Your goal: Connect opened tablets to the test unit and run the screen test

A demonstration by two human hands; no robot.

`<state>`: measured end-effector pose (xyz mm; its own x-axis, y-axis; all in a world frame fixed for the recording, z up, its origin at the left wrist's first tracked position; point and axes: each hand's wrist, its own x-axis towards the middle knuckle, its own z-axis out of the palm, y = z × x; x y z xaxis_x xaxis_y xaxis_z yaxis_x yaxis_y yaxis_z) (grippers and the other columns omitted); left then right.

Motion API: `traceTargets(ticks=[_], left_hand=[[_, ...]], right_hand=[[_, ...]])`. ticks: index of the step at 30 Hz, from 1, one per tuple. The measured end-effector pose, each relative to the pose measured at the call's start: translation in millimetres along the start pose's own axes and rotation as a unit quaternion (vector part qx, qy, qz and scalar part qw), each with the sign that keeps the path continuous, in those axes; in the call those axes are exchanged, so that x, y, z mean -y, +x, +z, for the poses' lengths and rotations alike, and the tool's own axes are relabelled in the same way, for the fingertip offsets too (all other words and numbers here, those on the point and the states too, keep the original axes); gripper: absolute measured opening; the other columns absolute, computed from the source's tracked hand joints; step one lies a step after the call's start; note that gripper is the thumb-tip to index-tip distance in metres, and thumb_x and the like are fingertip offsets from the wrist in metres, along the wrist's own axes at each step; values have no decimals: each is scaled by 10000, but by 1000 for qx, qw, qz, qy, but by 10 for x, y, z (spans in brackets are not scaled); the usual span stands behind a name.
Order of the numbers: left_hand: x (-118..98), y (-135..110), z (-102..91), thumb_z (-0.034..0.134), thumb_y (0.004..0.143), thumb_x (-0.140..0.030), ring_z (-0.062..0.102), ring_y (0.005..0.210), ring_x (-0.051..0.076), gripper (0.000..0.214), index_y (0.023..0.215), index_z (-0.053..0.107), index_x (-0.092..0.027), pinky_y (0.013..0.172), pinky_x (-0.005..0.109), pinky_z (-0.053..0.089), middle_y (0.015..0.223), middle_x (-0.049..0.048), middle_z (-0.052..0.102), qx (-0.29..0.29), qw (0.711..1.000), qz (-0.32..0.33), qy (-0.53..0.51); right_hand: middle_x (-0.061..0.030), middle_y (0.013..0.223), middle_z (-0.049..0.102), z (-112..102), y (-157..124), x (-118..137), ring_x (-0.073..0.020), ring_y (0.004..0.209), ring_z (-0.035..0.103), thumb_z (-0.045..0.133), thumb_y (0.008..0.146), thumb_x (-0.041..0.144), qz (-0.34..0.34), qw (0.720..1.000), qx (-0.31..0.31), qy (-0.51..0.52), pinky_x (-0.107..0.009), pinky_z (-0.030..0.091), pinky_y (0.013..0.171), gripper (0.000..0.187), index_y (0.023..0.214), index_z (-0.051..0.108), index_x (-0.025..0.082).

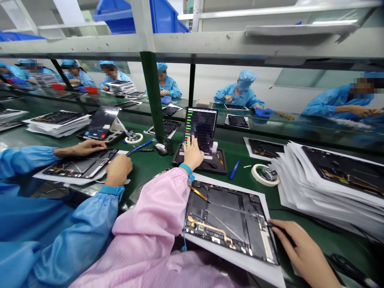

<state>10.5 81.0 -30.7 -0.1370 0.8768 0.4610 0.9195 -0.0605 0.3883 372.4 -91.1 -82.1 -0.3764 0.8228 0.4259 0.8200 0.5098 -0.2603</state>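
Observation:
My left hand, wearing a blue wrist strap, reaches to an upright tablet screen with green and red marks down its left side. Its fingers are apart, with the tips at the lower left of the screen. Before me an opened tablet housing, with flat cables and gold strips inside, lies on white paper sheets. My right hand is at the housing's right edge, thumb and fingers pinching a small black cable plug. The fingers partly hide it.
A tall stack of tablet housings and paper stands at right, beside a tape roll and a blue pen. A black tray holds the screen. At left, a co-worker's hands work on another tablet. A shelf beam crosses overhead.

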Motion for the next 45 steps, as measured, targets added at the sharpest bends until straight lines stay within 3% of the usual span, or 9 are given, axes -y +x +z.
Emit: traceTargets(ticks=[8, 17, 25, 31, 34, 37, 39, 42, 45], left_hand=[[-110, -60, -49, 439, 782, -185, 189, 1401, 287, 609, 1368, 350, -41, 1119, 434, 227, 1500, 153, 303, -17, 1000, 26, -2], [-187, 168, 55, 452, 753, -173, 166, 1409, 295, 663, 1386, 326, -22, 1121, 457, 213, 1516, 170, 264, -16, 996, 77, 45], [-125, 199, 35, 444, 737, -162, 144, 1417, 284, 663, 1376, 337, -21, 1125, 447, 196, 1513, 179, 264, -45, 994, 70, 66], [-132, 273, -65, 443, 750, -159, 174, 1410, 290, 646, 1376, 343, -34, 1117, 461, 205, 1503, 182, 288, -13, 994, 81, 73], [-318, 136, -184, 444, 773, -150, 244, 1382, 302, 600, 1356, 365, -37, 1080, 459, 271, 1456, 209, 357, -10, 995, 76, 65], [-615, -214, -263, 438, 824, -174, 544, 1114, 282, 444, 1258, 482, -90, 902, 399, 437, 1135, 179, 622, 61, 993, 97, 17], [-791, -489, -247, 436, 878, -259, 608, 912, 240, 288, 1086, 606, -153, 802, 351, 470, 922, 110, 669, 137, 974, 179, -31], [-917, -783, -138, 456, 902, -398, 589, 882, 234, 330, 838, 678, -163, 789, 335, 464, 858, 93, 657, 194, 930, 304, -73], [-882, -842, 6, 448, 920, -358, 587, 872, 208, 328, 816, 680, -151, 811, 308, 448, 860, 82, 662, 227, 906, 334, -130]], right_hand=[[-57, 963, 671, -5, 4, 5, -220, 888, 641, 471, 906, 412, 1, 1000, -3, 5, -360, 544, 780, 262, 1016, 634, 240], [-55, 977, 665, 34, -30, -37, -202, 902, 635, 462, 917, 392, 6, 1000, -5, 6, -344, 530, 814, 253, 1029, 629, 238], [-57, 965, 669, 18, -3, 15, -202, 896, 636, 465, 910, 389, 1, 1000, -16, 4, -336, 528, 808, 253, 1015, 635, 233], [-57, 958, 668, -24, 13, 87, -191, 883, 634, 473, 915, 369, -17, 1000, -24, -10, -321, 523, 792, 236, 1020, 626, 222], [-57, 937, 662, -47, 37, 98, -187, 843, 627, 483, 916, 368, -39, 998, -16, -38, -326, 516, 758, 253, 1067, 626, 223], [-51, 867, 649, -96, 91, 132, -179, 759, 610, 469, 928, 355, -70, 995, 8, -72, -328, 502, 691, 259, 1080, 635, 228], [-63, 885, 644, -157, 135, 207, -182, 787, 608, 440, 940, 318, -77, 994, 20, -73, -329, 504, 717, 247, 1047, 634, 210], [-83, 961, 633, -287, 203, 378, -187, 871, 602, 368, 953, 236, -55, 996, 55, -50, -326, 505, 782, 249, 1017, 605, 193], [-79, 952, 612, -402, 287, 467, -194, 863, 592, 341, 952, 213, -24, 991, 122, -44, -335, 510, 758, 268, 1078, 577, 201]])
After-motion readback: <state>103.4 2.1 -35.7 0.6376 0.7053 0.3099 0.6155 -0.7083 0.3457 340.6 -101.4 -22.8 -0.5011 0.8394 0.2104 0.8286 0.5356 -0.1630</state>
